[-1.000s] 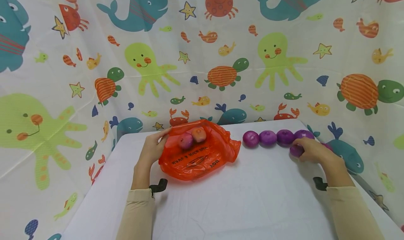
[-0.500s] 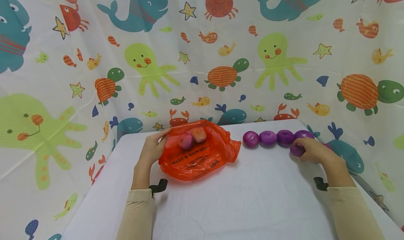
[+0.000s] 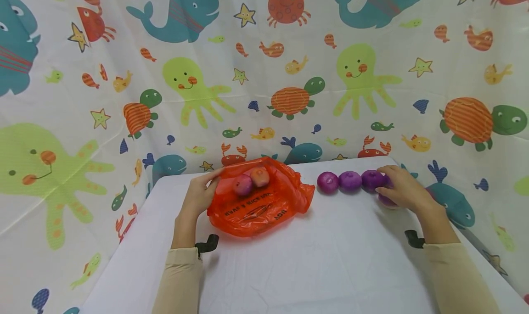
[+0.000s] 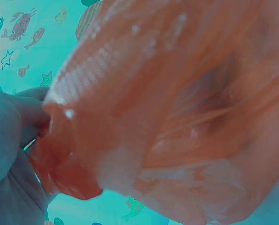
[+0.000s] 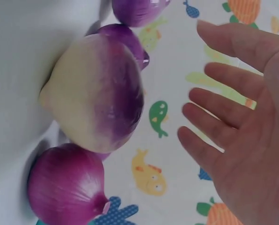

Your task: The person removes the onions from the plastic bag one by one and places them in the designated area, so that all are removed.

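Observation:
My left hand pinches the rim of an orange-red plastic bag, seen close up as a crumpled bag edge in the left wrist view. Two round pieces of produce lie in the bag, one pinkish-purple and one orange-tinted. At the right, my right hand hovers over a white-and-purple turnip. Its fingers are spread and apart from the turnip in the right wrist view. A red onion sits beside the turnip. In the head view, the hand partly hides the turnip and a purple bulb behind it.
A red onion and two purple bulbs, one in the middle and one farther right, stand in a row along the back of the white table. A sea-animal curtain hangs behind and at both sides.
My right hand has let go of the turnip, lifted and shifted slightly back and left, its fingers spreading. The left hand and the bag have stayed in place.

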`<state>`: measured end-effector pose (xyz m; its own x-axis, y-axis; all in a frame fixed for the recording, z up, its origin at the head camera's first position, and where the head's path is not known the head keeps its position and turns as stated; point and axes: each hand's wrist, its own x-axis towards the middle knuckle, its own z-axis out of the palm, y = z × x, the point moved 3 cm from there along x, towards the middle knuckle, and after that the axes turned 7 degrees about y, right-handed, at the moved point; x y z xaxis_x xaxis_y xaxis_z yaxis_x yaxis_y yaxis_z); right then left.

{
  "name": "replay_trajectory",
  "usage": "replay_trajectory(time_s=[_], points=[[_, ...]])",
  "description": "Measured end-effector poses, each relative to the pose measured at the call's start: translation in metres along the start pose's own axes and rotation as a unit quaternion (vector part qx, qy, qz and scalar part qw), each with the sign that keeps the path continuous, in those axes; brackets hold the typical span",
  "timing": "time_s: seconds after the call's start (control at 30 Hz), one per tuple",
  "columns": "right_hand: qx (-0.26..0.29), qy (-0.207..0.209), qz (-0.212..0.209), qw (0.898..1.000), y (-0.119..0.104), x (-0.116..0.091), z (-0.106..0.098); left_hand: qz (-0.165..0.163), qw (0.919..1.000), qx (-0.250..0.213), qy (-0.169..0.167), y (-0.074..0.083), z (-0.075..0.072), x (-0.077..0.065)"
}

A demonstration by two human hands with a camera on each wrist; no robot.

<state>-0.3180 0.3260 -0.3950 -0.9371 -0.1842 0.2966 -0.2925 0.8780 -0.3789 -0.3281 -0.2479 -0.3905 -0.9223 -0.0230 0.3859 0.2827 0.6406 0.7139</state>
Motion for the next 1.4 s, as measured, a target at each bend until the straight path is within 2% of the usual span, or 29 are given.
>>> replay_trajectory(time_s=[0.23,0.5,0.7,0.87,1.2,1.4], points=[[-0.016,0.041,-0.024,0.999,-0.014,0.006,0.002,0.009,1.0,0.001,0.001,0.0,0.0,0.0],[0.008,0.042,-0.027,0.999,-0.043,0.02,0.013,0.006,1.0,-0.002,0.002,0.001,0.001,0.0],[0.033,0.057,-0.037,0.997,-0.073,0.029,0.018,0.014,0.9999,0.009,0.0,0.001,0.0,0.0],[0.039,0.062,-0.048,0.996,-0.09,0.033,0.025,0.022,0.9997,0.014,0.002,0.001,0.0,0.0],[0.065,0.047,-0.056,0.995,-0.127,0.044,0.04,0.017,0.9998,0.013,0.003,0.002,0.002,0.0],[0.083,0.052,-0.087,0.991,-0.153,0.048,0.049,0.018,0.9997,0.013,0.004,0.002,0.003,0.0]])
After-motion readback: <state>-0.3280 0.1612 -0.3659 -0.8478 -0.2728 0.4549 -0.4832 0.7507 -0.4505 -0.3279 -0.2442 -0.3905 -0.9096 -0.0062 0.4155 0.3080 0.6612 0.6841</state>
